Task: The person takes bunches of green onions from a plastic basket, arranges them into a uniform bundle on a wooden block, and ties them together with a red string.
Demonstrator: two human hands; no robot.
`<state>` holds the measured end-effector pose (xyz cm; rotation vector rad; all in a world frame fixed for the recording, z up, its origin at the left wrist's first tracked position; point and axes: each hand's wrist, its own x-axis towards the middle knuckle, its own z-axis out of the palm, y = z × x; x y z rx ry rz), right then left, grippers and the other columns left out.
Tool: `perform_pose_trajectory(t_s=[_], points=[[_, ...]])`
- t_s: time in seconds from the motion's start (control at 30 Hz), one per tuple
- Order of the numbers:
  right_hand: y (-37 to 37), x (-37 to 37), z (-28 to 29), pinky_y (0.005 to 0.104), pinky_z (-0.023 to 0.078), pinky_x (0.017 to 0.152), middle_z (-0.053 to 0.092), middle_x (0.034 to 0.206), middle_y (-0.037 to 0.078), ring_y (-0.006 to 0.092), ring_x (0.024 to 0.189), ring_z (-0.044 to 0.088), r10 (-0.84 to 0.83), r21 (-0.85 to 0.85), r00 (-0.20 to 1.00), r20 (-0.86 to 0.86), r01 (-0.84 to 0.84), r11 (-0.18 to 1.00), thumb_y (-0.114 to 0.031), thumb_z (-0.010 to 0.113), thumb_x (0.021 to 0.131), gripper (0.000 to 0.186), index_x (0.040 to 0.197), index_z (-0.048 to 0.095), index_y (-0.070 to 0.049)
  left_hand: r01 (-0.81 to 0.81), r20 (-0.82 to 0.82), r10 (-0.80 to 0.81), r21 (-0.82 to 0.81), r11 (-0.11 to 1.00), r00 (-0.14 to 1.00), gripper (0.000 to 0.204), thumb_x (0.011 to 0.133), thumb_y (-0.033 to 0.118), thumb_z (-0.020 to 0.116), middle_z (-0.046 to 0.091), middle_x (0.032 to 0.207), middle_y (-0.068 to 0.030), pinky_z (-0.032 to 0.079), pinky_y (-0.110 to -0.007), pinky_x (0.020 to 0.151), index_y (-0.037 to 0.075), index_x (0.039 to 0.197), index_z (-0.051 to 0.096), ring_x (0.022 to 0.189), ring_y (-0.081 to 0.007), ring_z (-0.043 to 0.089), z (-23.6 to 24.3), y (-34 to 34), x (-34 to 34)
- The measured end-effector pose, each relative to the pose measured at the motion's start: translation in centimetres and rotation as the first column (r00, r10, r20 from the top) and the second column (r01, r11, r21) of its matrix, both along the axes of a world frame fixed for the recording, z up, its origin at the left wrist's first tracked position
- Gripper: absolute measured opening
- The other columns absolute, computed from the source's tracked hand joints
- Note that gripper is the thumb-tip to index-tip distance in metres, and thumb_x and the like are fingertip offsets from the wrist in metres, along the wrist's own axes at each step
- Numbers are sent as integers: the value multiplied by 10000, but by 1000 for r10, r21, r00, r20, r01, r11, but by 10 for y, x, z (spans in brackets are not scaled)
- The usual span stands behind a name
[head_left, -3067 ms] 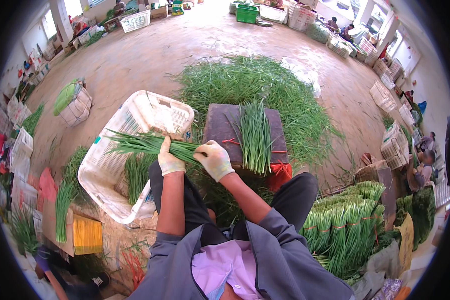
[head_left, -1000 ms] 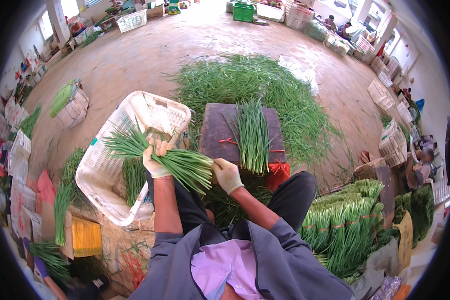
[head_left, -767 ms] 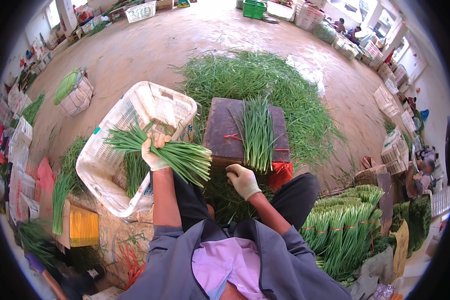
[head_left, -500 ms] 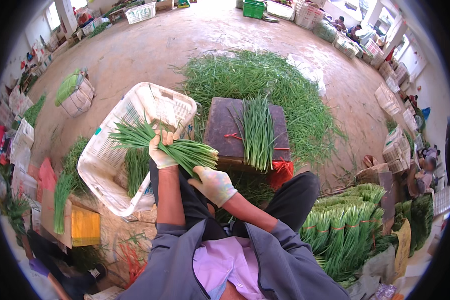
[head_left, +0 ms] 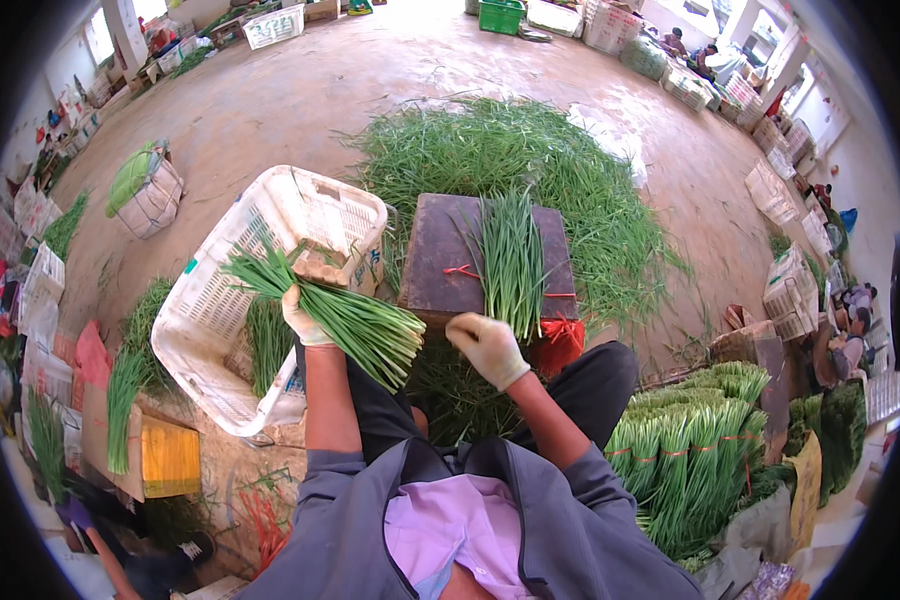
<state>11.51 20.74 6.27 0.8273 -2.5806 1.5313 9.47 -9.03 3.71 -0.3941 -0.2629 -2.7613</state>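
while left fingers hold stalks, right fingers hover

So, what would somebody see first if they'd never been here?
Probably the big heap of loose greens on the floor, behind the dark stand. Next, perhaps the bunch of long green stalks in the gloved left hand, beside the stand. Then maybe the upright bundles with red ties, packed together at the lower right.

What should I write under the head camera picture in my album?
Gloved left hand holding long green chives, the right hand apart, near a dark block bearing another bunch.
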Motion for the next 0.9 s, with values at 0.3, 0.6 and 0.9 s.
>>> perform_pose_trajectory(t_s=[0.3, 0.6, 0.9], points=[[-59, -22, 33, 364, 531, 771, 687, 894, 148, 314, 839, 671, 97, 45, 977, -191, -90, 995, -166, 717, 845, 164, 953, 717, -42, 172, -151, -195, -153, 973, 969, 350, 858, 195, 660, 620, 1077, -74, 497, -473, 932, 89, 1165, 529, 981, -257, 613, 5, 17, -6], [36, -21, -44, 305, 521, 805, 705, 886, 106, 193, 842, 674, 265, 115, 936, 231, -297, 948, -117, 692, 859, 165, 984, 711, -11, 286, -135, -265, 174, 942, 955, 476, 886, 187, 638, 641, 1055, 25, 461, -286, 778, 171, 1350, 534, 738, -89, 513, -5, -7, 0], [-43, 4, 27, 309, 531, 788, 688, 933, 111, 207, 861, 679, 36, -154, 998, 50, -28, 988, -88, 714, 846, 165, 989, 707, -6, 315, -276, -268, 139, 939, 923, 487, 922, 153, 599, 674, 1128, -86, 450, -231, 648, 72, 1377, 446, 607, -39, 513, 6, 2, 4]])
